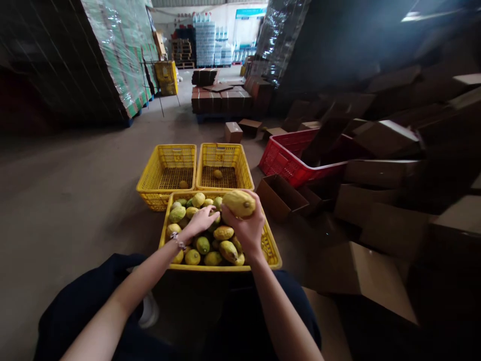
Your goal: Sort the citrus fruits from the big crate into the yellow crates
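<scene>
A yellow crate (276,250) full of yellow-green fruits (192,256) stands right in front of me. My right hand (251,223) is wrapped round a large yellow fruit (237,203), held above the crate's right half. To its left, my left hand (202,220), wearing a bracelet at the wrist, reaches over the pile with its fingers apart and touches or nearly touches the fruits; nothing shows in its grasp. Behind the full crate are two more yellow crates, left (150,173) and right (246,170), each with one fruit on its bottom.
At the right stand a red crate (285,163), an open cardboard box (280,198) and many piled cartons (379,276). Stacked flat cardboard (221,100) lies farther ahead. Wrapped green stacks (128,55) rise at the left. My knees flank the full crate.
</scene>
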The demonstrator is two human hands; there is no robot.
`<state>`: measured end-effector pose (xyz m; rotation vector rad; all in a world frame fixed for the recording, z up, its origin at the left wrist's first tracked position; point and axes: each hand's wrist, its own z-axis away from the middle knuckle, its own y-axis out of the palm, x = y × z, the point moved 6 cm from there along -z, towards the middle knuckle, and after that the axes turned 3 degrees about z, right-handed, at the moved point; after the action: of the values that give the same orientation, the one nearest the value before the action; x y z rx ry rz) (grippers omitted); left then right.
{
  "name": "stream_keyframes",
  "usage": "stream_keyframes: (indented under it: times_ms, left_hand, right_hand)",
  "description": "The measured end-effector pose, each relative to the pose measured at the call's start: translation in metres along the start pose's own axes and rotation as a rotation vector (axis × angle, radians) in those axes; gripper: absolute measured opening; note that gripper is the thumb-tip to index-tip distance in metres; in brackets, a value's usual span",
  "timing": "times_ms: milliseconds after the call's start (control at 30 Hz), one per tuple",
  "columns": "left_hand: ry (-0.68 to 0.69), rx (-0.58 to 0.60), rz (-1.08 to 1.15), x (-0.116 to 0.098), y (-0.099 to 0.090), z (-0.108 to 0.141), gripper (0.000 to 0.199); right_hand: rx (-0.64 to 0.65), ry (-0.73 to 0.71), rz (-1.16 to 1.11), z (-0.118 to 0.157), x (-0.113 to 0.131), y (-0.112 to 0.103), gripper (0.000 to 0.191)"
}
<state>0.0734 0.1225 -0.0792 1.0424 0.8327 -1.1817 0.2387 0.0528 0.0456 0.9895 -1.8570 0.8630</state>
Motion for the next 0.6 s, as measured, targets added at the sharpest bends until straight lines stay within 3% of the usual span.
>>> stream_keyframes:
  times_ms: [133, 233, 367, 467, 600]
  left_hand:
    - [0.041, -0.129, 0.016, 0.014, 0.027, -0.043, 0.025]
    - [0.0, -0.233, 0.114, 0.033, 0.034, -0.065, 0.037]
    - [0.039, -0.238, 0.096, 0.046, 0.034, -0.075, 0.043]
    - [0.102, -0.22, -0.074, 0.038, 0.029, -0.073, 0.042]
    - [0.163, -0.222, -0.161, 0.007, 0.018, -0.064, 0.03]
  right_hand:
    - [-0.249, 0.108, 0.001, -0.013, -0.007, -0.03, 0.061]
    - [-0.225, 0.137, -0.024, -0.016, -0.011, -0.036, 0.06]
    - [-0.151, 0.176, -0.086, -0.018, -0.018, -0.032, 0.057]
    - [-0.114, 0.204, -0.112, -0.02, -0.02, -0.028, 0.053]
    - [-0.031, 0.297, -0.185, -0.019, -0.024, -0.019, 0.055]
